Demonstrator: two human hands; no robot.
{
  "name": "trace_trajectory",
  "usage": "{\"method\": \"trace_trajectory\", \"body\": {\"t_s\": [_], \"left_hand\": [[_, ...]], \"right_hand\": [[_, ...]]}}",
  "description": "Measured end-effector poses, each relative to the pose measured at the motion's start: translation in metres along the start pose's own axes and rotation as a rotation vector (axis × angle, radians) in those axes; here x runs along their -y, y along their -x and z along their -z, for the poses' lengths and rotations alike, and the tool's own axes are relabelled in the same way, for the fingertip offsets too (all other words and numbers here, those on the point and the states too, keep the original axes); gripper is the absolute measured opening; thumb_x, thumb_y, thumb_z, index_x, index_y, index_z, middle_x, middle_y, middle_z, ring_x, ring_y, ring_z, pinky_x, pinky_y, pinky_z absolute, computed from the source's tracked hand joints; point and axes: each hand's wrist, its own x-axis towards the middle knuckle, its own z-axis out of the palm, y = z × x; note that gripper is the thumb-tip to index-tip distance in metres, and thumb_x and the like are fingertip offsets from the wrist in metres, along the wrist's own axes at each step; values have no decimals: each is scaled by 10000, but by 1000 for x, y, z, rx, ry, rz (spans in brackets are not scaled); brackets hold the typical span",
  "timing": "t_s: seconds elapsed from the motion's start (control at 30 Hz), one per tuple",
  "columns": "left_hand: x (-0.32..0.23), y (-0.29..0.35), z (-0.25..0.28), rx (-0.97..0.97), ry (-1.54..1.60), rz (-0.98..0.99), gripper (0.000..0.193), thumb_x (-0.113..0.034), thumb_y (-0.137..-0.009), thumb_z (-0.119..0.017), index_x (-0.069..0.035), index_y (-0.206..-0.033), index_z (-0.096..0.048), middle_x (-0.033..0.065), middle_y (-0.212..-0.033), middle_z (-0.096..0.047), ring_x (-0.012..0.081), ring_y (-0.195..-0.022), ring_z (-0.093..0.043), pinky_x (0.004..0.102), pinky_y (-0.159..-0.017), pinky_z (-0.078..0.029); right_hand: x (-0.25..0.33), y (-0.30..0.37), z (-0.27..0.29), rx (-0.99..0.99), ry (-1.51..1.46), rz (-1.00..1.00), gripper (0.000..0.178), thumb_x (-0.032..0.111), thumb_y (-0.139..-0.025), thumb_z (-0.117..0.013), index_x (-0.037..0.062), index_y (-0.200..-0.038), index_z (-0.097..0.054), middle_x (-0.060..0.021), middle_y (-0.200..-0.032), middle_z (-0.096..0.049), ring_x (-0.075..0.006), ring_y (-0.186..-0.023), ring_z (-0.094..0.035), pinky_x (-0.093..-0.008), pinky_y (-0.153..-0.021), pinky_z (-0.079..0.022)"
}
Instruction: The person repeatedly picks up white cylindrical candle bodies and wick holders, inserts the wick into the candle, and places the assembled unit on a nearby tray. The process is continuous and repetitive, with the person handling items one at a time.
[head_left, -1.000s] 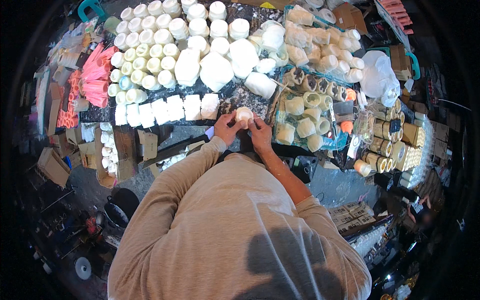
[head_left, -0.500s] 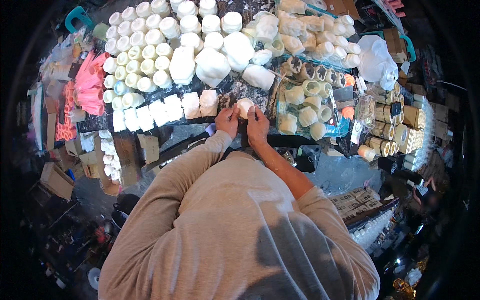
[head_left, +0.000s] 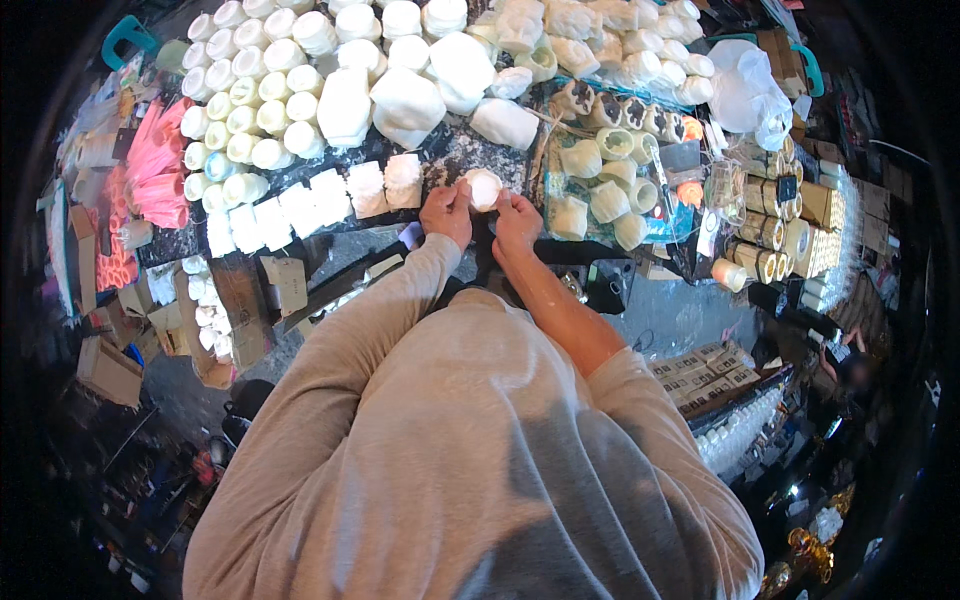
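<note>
Between my two hands, at the front edge of the dark worktable (head_left: 440, 152), is a small white rounded piece (head_left: 484, 189) with a pale, flat-looking face turned up. My left hand (head_left: 447, 213) pinches its left side with thumb and fingers. On the opposite side, my right hand (head_left: 517, 222) grips it the same way. Its underside is hidden from me. Left of my hands runs a row of white ribbed blocks (head_left: 330, 195) along the table edge. Beyond them lie large smooth white lumps (head_left: 408, 108).
Rows of whitish cup-shaped pieces (head_left: 272, 118) fill the table's left. Hollow cream cups (head_left: 610, 202), a plastic bag (head_left: 742, 95) and tube-shaped pieces (head_left: 760, 230) are on the right. Pink moulds (head_left: 160, 175) lie far left; a cardboard box (head_left: 240, 315) holds white pieces below.
The whole view has shifted slightly, with the table contents moving left and up. Both hands keep hold of the white piece, and more of its round face now shows.
</note>
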Motion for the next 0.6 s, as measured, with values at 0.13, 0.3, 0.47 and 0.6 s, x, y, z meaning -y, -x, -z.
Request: {"method": "trace_trajectory", "body": {"t_s": [0.13, 0.3, 0.47, 0.6], "left_hand": [[-9, -8, -5, -41, -322, -295, 190, -188, -981, -563, -21, -977, -652, 201, -988, -668, 438, -954, -621, 501, -859, -491], [1, -20, -3, 3, -532, -118, 186, -160, -955, -524, 0, -990, -611, 265, -1059, -627, 456, -1024, -595, 533, -904, -474], [22, -22, -16, -2, -500, -97, 183, -169, -932, -544, -2, -962, -612, 254, -1027, -636, 458, -1015, -598, 541, -883, -472], [25, -22, -24, -95, -418, -127, 230, -206, -973, -508, -12, -899, -607, 253, -948, -648, 466, -954, -612, 556, -826, -474]], "right_hand": [[12, 4, 0, -125, 450, 167, 186, 174, -933, -730, -12, -915, -727, -106, -807, -722, -168, -716, -640, -358, -667, -504], [8, -4, -1, -65, 459, 133, 201, 205, -924, -714, 11, -960, -753, -185, -831, -728, -286, -742, -684, -429, -728, -527], [-21, -53, 0, 33, 475, -52, 186, 149, -893, -656, 6, -958, -756, -207, -887, -736, -331, -801, -704, -448, -754, -535], [-27, -66, 12, 123, 694, 104, 213, 111, -833, -616, 13, -957, -758, -252, -911, -720, -408, -852, -703, -486, -776, -538]]}}
